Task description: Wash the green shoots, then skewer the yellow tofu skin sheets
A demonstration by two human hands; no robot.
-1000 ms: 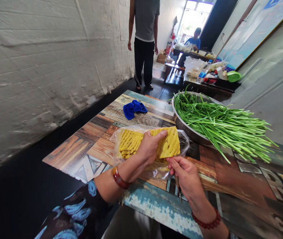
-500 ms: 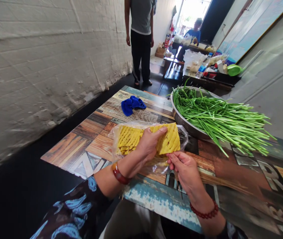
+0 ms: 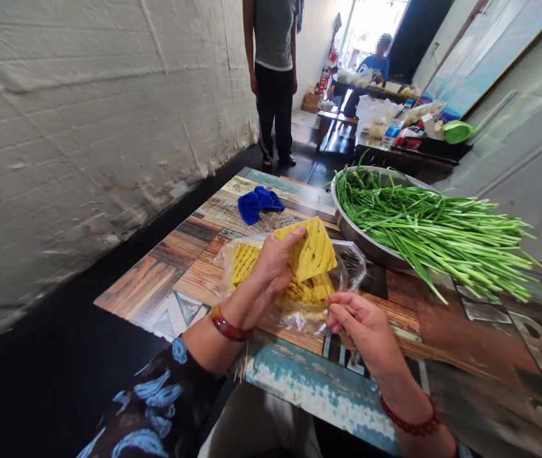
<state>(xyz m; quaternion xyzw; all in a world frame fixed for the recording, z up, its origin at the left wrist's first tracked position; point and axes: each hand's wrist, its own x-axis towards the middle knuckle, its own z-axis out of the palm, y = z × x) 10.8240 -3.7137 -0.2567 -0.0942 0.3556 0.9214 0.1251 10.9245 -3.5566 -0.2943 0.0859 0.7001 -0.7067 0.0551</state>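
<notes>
My left hand [image 3: 273, 264] is closed on a flat, square yellow piece of scored dried tofu [image 3: 316, 254], thumb on top, tilted above an opened clear plastic bag [image 3: 354, 257]. More scored yellow pieces [image 3: 245, 262] lie in the bag under and beside that hand. My right hand [image 3: 359, 324] is at the bag's near right corner, thumb and fingertips pinched together on what looks like a thin bamboo skewer, mostly hidden by the fingers. A gap separates the right fingertips from the held piece. Several bamboo skewers [image 3: 447, 357] lie on the table right of my right wrist.
A metal bowl [image 3: 354, 232] heaped with long green chives [image 3: 433, 235] stands at the table's right, stalks overhanging its rim. A blue cloth [image 3: 260, 203] lies at the far side of the patterned table [image 3: 156, 270]. One person [image 3: 275, 83] stands beyond; another sits farther back.
The left hand has lifted and tilted the yellow piece away from the right fingertips, uncovering pieces in the bag. The right hand has drawn slightly right and down. The view has shifted a little.
</notes>
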